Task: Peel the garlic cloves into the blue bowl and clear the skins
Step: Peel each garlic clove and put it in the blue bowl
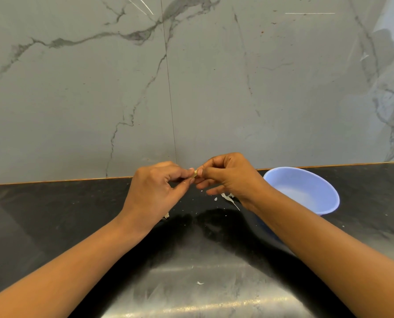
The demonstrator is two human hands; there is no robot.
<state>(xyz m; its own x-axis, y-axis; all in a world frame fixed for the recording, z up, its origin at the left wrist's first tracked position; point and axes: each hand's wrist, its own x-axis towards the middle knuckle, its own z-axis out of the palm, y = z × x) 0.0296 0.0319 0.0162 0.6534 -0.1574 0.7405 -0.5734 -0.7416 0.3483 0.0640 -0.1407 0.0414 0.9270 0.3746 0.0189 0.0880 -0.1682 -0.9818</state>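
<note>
Garlic clove (195,173): centre of frame, pinched between the fingertips of my left hand (154,191) and right hand (228,177), both held above the black surface (53,214) near the marble wall's (76,99) lower edge. Blue bowl (306,191): right of centre, near that edge, partly behind my right wrist. Skins (229,198): pale scraps under my right hand. The surface runs wide toward frame left.

Behind, a grey marble-look wall (76,99), veined in darker grey and split by a thin vertical seam (170,92) near the middle. Faint rusty specks on the right-hand slab. Bright streaks of reflected light (309,13) high up. Below, a thin orange-brown joint line (53,181) against a glossy black worktop (42,214), pale glare across its near edge.
</note>
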